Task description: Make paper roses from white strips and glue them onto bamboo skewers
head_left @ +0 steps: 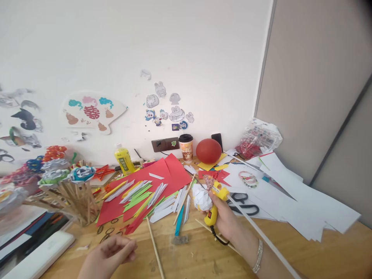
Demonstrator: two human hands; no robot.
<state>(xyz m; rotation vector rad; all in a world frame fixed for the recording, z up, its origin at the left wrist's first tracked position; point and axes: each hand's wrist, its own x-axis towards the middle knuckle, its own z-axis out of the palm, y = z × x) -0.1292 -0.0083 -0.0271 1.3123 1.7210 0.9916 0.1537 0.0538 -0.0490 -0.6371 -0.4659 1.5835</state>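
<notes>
My right hand (225,217) is wrapped round a yellow hot glue gun (211,215), and a long pale glue stick (263,236) runs out of its back end toward me. Against the gun's left side is a crumpled white paper flower (201,198) with yellow bits; whether my fingers also touch it is hidden. My left hand (112,254) hovers low over the table with fingers curled and thumb against them, nothing showing in it. Just right of it lies a thin wooden stick (156,250). Folded paper strips (141,197) in white, green and yellow lie beyond, on red paper (177,170).
Paper flowers on sticks (83,174) stand at left, above a white case (43,254). Along the wall are a yellow bottle (124,159), a lidded cup (186,149) and a red balloon (208,151). Black-handled scissors (247,209) and white sheets (308,197) lie right.
</notes>
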